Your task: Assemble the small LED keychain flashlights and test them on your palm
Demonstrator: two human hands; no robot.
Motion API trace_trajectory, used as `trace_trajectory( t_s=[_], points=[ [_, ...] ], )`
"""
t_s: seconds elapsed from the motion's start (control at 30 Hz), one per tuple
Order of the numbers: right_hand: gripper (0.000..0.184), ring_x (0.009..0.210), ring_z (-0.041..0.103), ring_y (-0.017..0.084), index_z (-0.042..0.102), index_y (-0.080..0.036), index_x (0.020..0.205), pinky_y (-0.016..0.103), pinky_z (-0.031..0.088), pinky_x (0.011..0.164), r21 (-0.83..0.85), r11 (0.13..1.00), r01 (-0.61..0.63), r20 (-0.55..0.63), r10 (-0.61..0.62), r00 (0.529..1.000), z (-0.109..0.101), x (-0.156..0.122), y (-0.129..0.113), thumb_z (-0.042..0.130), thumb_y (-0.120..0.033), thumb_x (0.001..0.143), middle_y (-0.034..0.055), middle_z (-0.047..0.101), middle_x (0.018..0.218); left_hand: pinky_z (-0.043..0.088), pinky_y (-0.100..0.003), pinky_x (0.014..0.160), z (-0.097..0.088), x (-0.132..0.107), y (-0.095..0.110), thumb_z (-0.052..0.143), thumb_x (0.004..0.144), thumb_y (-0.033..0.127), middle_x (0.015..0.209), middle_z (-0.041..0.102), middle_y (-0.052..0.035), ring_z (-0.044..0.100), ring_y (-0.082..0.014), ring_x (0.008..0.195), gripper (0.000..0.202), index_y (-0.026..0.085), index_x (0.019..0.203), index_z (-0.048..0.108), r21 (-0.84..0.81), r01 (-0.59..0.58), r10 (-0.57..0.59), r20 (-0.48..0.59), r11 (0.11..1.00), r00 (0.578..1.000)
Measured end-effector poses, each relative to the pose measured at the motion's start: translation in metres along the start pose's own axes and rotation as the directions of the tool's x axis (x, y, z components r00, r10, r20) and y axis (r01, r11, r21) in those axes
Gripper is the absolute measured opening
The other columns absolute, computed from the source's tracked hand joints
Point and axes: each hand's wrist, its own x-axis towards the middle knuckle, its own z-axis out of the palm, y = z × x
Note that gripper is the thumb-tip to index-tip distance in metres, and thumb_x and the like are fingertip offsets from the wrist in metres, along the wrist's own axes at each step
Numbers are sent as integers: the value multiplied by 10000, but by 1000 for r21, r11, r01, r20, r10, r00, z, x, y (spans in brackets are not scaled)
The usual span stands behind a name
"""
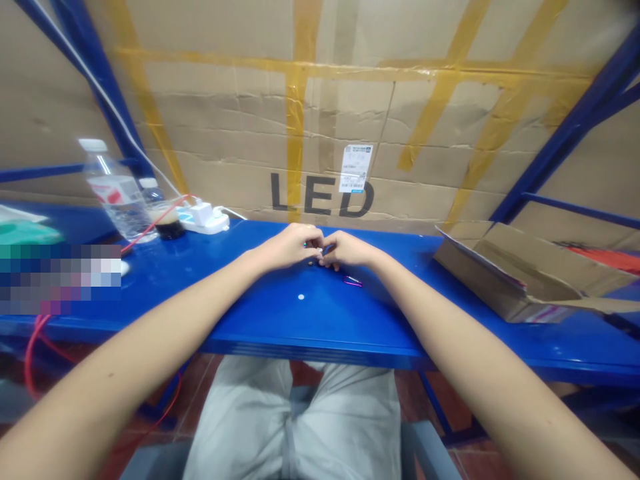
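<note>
Over the far middle of the blue table [270, 320], my left hand [295, 243] and my right hand [347, 249] meet fingertip to fingertip. Both are closed in a pinch around something small, with a whitish bit showing between the fingertips; its kind is too small to make out. Just below my right hand lies a small shiny magenta-and-dark loop-shaped piece [353, 281]. A tiny yellowish piece [310, 263] rests under my left fingers. Closer to the front edge is a small round white disc [301, 297].
At the right stands an open cardboard box [480, 273]. On the left are a clear water bottle [117, 200], a smaller bottle with dark liquid [165, 217] and a white power strip [210, 221] with cables. A large cardboard sheet [240, 133] walls off the back.
</note>
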Motion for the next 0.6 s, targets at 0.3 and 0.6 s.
trace_trajectory(
  t_s=[0.3,0.6],
  points=[
    [153,509,586,121,752,-137,812,240,482,495,3,1000,-5,5,5,1000,0,1,1,699,-130,669,-3,653,618,445,-273,716,-2,0,2,698,807,218,865,707,-38,618,-159,788,118,160,908,684,-29,39,-38,19,999,999],
    [183,589,618,134,737,-143,853,235,506,513,67,997,-33,12,32,999,-5,1,3,706,-136,673,8,678,656,433,-271,698,-15,-6,-9,571,857,196,873,738,-41,634,-159,754,171,170,933,721,81,140,-149,111,987,983]
  ],
)
